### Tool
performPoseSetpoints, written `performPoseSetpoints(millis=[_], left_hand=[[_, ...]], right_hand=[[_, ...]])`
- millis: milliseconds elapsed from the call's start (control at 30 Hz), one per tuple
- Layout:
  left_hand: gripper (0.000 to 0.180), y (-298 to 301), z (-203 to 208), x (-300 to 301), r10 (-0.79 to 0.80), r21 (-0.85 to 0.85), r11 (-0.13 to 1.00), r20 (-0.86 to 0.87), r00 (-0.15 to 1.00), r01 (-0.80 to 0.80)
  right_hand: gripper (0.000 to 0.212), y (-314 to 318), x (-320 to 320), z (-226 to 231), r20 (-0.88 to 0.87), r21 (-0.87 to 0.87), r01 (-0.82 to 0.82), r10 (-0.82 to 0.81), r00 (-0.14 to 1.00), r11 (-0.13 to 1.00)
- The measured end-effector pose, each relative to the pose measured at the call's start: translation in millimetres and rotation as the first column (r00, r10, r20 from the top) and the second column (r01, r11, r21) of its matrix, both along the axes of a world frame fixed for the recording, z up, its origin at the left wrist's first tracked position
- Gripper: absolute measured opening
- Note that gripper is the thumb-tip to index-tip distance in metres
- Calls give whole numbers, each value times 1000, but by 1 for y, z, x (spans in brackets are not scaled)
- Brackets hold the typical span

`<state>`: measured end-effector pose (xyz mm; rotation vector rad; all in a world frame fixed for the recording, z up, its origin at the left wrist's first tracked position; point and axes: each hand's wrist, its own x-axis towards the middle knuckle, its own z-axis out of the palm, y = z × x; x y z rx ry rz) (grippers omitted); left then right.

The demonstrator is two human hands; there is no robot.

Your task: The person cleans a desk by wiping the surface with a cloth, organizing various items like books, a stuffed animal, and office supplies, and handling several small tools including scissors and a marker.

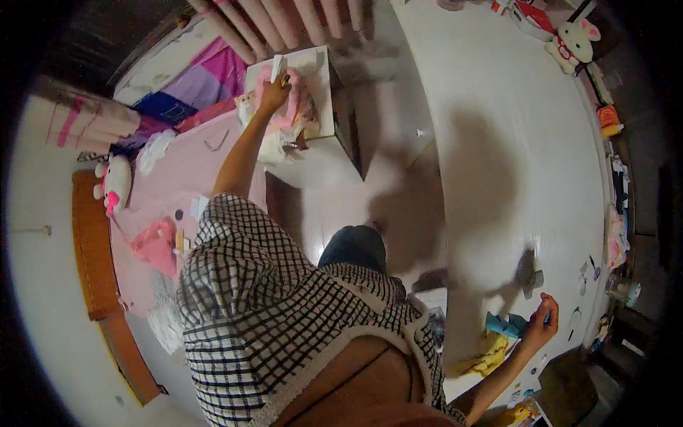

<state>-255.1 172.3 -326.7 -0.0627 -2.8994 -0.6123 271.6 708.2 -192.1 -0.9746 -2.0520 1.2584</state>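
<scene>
My left hand reaches out to the white cabinet at the upper middle, its fingers curled over a pink fluffy cloth. A small dark and yellow thing shows at these fingers; its kind is too small to make out. A white flat piece stands up just beyond the hand. At the lower right, above the white table, my right hand is closed, with a teal cloth at its fingers. A crumpled yellow cloth lies just below the teal one.
A bed with a pink sheet is on the left, bearing a white plush toy and a pink bundle. Pink curtains hang at the far side. Another plush toy sits at the table's far right corner.
</scene>
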Motion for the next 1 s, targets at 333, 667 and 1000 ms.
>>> performPoseSetpoints(millis=[333,667,1000], left_hand=[[32,38,-107,-4,-6,-286,958,-56,998,-10],[40,90,-88,28,-447,-573,787,-271,853,230],[43,122,-119,25,-466,-613,479,430,773,629]], right_hand=[[19,-3,12,-9,-7,65,171,-171,985,983],[17,30,90,-8,116,263,230,-267,957,937],[20,138,190,-22,330,213,382,-435,838,899]])
